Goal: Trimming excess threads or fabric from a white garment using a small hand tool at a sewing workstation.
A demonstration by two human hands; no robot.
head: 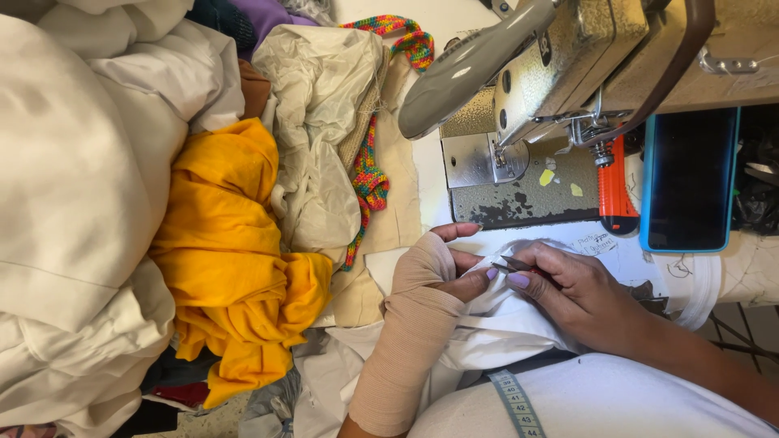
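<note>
My left hand (434,272), wrapped in a beige elastic bandage over wrist and palm, pinches a fold of white fabric (495,320) in front of me. My right hand (572,292) holds a small pair of thread snips (510,265) with its tips at the fold, right beside my left fingers. Both hands rest on the white cloth, just in front of the sewing machine (552,73).
A phone in a blue case (690,178) lies to the right of the machine bed, next to an orange tool (614,191). Piles of white, cream and yellow cloth (235,251) and a multicoloured braided strap (369,174) fill the left. A measuring tape (514,401) hangs at my chest.
</note>
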